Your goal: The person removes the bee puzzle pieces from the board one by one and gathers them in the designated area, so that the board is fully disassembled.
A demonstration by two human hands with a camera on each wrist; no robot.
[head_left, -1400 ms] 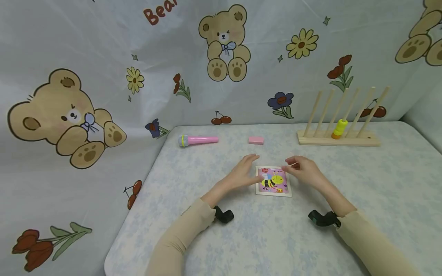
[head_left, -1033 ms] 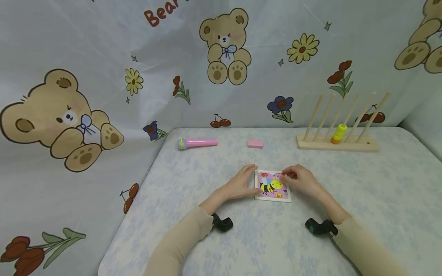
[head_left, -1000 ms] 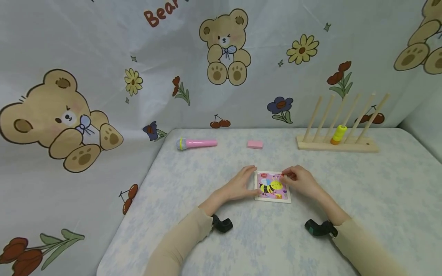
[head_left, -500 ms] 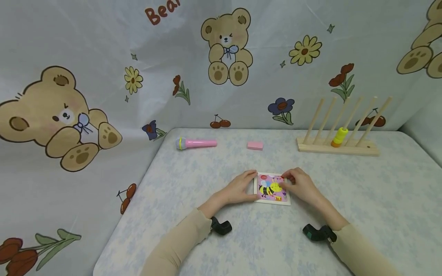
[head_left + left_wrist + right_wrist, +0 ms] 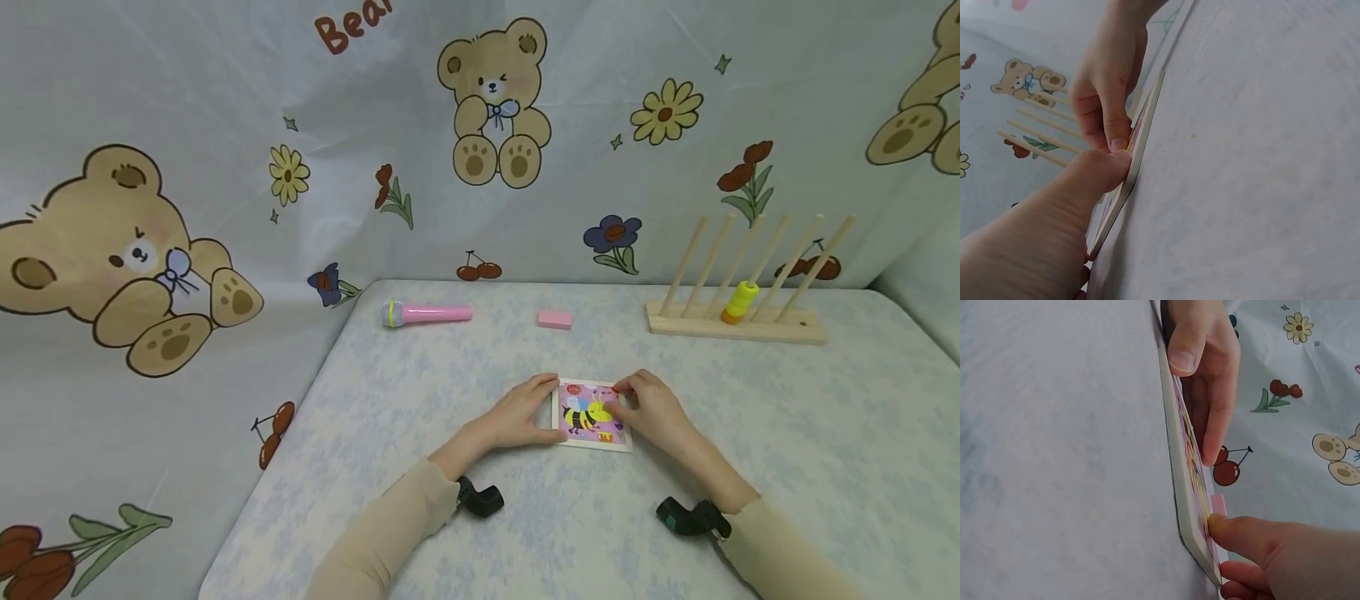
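Observation:
A small square bee puzzle (image 5: pixel 590 415), pink with a pale wooden frame, lies flat-looking in the middle of the table between both hands. My left hand (image 5: pixel 513 417) spans its left side in the head view, thumb on the near left corner and fingers at the far left one. With its thumb on the picture and its fingers curled at the far right corner, my right hand (image 5: pixel 654 414) pinches the puzzle. The left wrist view shows the puzzle's edge (image 5: pixel 1144 140) from the side, both thumbs on its face. In the right wrist view, the right fingers (image 5: pixel 1244 575) wrap at the edge.
Behind the puzzle lie a pink toy microphone (image 5: pixel 431 313) and a pink block (image 5: pixel 554 319). A wooden peg rack (image 5: pixel 772 330) with yellow and orange beads (image 5: pixel 738 302) on one peg stands at the back right. A bear-print curtain (image 5: pixel 360 125) hangs behind the table.
Both hands have come down onto the puzzle; the left has closed on its left side, the right thumb has moved onto the picture. The head view has shifted slightly.

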